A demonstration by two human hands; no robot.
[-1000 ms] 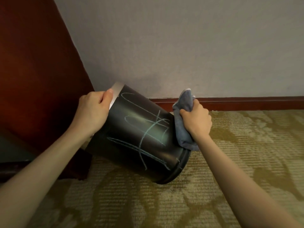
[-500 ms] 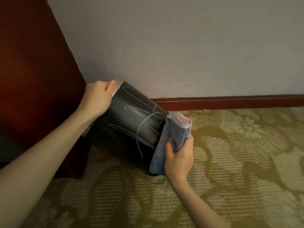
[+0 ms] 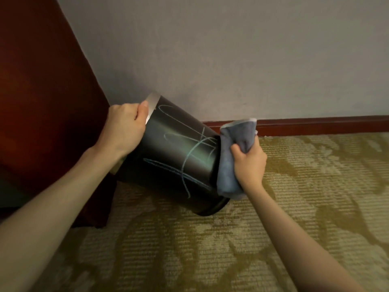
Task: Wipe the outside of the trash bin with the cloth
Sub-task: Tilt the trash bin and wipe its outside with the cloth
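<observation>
Against the tilted trash bin (image 3: 179, 161), right fingers (image 3: 236, 149) clutch the cloth (image 3: 228, 169); left fingers (image 3: 143, 109) grip its rim (image 3: 153, 102).

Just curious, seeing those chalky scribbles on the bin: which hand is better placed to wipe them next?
The right hand. It grips the blue cloth against the black bin, beside the scribbles. The left hand grips the bin's silver rim, holding it tilted, so likely best left there.

A dark red wooden panel (image 3: 42, 102) closes off the left, just beside the tilted trash bin (image 3: 179, 165), and the wall (image 3: 231, 60) blocks the far side. Open carpet (image 3: 210, 249) lies near and to the right, beyond the cloth (image 3: 228, 171) against the bin's right side.
</observation>
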